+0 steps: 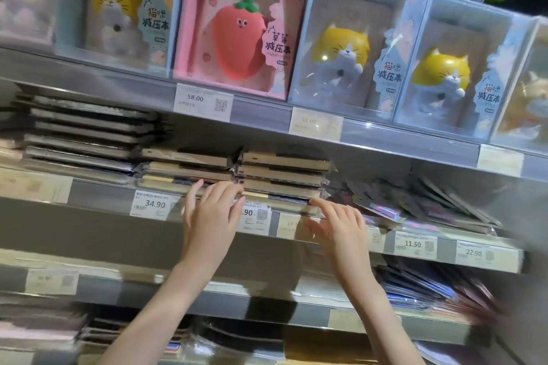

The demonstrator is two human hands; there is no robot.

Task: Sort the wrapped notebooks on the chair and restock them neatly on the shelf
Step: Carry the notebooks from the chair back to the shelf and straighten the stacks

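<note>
Two stacks of wrapped notebooks lie flat on the middle shelf (100, 190): a left stack (184, 166) and a right stack (284, 172). My left hand (212, 213) reaches up with straight fingers, whose tips touch the front edge of the bottom notebooks between the stacks. My right hand (335, 222) is beside it with fingers spread, its fingertips pressing the front edge of the right stack's lowest notebook (284, 197). Neither hand grips anything. The chair is out of view.
A taller pile of dark notebooks (86, 133) sits at the far left of the same shelf, slanted packs (421, 201) at the right. Boxed cat (344, 47) and strawberry (237, 29) notebooks fill the shelf above. Price tags line the rails; more stock lies on the lower shelves.
</note>
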